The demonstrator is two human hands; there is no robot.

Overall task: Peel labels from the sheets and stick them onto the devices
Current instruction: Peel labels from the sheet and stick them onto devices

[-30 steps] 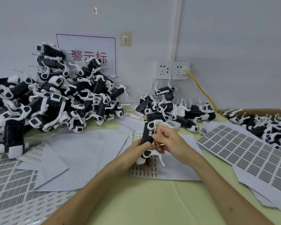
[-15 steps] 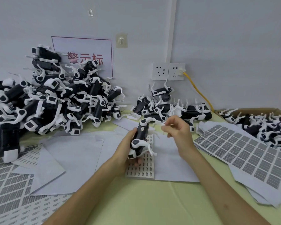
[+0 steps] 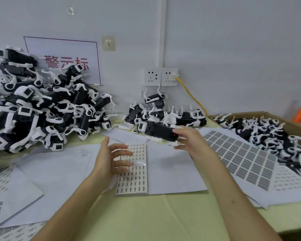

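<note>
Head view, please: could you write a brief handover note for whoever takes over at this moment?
Left hand: open, hovering over the small white sheet of tiny dark labels.
Right hand: holds a black-and-white handheld device, blurred, above the table.
Grey label sheet lies right; large device pile left, smaller device pile centre.
Done: cannot tell whether the held device is labelled.
Left: many devices, many labels.
</note>
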